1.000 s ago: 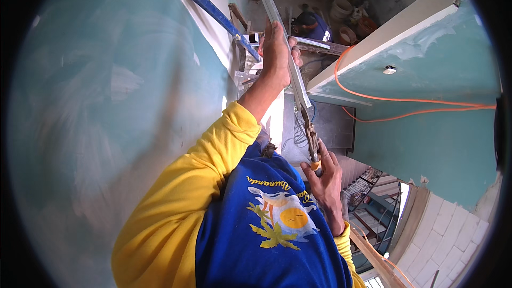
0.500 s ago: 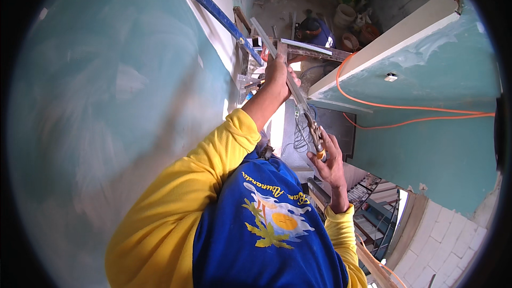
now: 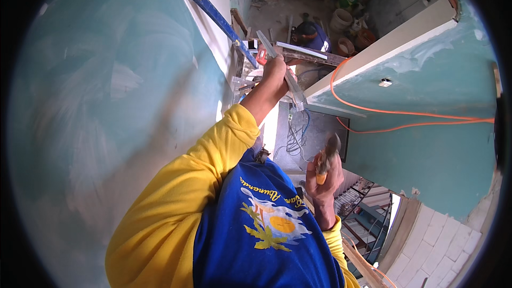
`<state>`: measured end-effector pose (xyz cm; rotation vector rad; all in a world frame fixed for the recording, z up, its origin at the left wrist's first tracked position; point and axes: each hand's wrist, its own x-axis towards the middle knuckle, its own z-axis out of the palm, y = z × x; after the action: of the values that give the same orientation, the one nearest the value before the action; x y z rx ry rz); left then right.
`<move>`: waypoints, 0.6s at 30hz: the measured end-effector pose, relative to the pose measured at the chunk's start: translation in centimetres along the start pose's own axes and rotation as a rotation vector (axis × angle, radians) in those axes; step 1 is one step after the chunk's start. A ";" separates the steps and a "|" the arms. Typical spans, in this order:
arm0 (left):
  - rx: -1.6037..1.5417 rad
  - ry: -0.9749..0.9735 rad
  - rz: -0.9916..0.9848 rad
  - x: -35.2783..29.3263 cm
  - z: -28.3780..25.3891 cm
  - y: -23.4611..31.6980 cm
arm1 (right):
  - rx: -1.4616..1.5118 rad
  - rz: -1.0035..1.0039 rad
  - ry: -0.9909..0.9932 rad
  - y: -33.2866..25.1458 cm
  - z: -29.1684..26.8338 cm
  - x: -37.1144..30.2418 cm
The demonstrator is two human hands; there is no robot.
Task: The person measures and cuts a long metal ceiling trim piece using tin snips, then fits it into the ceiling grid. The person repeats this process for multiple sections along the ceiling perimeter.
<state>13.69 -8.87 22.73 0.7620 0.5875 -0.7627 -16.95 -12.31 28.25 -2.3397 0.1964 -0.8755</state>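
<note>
My left hand (image 3: 274,72) is closed around a thin grey metal channel (image 3: 295,93), which slants from the far side down toward me. The near end of the channel sticks out past my fist. Lower and to the right, my right hand (image 3: 332,180) grips tin snips (image 3: 332,146) with a yellow-orange handle (image 3: 321,178). Their dark jaws point upward, apart from the channel's near end. Fingers cover much of the handles, and blur hides whether the jaws are parted.
A blue spirit level (image 3: 216,17) leans by the left wall. A pale perforated strip (image 3: 302,50) lies on a plank, beyond which a co-worker (image 3: 316,37) is low down near buckets (image 3: 341,20). An orange cord (image 3: 394,112) crosses the green wall; grey cables (image 3: 293,141) lie below.
The tin snips have come away from the channel's near end. My right hand has moved slightly down and turned, while my left hand still holds the channel in nearly the same place.
</note>
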 end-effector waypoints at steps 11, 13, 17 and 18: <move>0.015 -0.041 0.009 0.4 -1.2 -0.8 | -0.059 0.132 -0.057 1.4 0.5 -1.1; 0.014 -0.045 0.030 -0.5 0.0 -0.7 | 0.076 0.142 0.065 3.0 1.1 -3.2; 0.062 0.008 0.020 -1.4 1.2 -1.5 | -0.189 0.401 -0.329 3.3 2.2 0.4; 0.078 -0.056 0.046 0.4 0.2 -2.1 | -0.146 0.336 -0.307 4.2 2.1 -0.4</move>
<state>12.30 -10.22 21.73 0.8212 0.4909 -0.7659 -15.64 -14.44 24.28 -2.4410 0.5189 -0.3443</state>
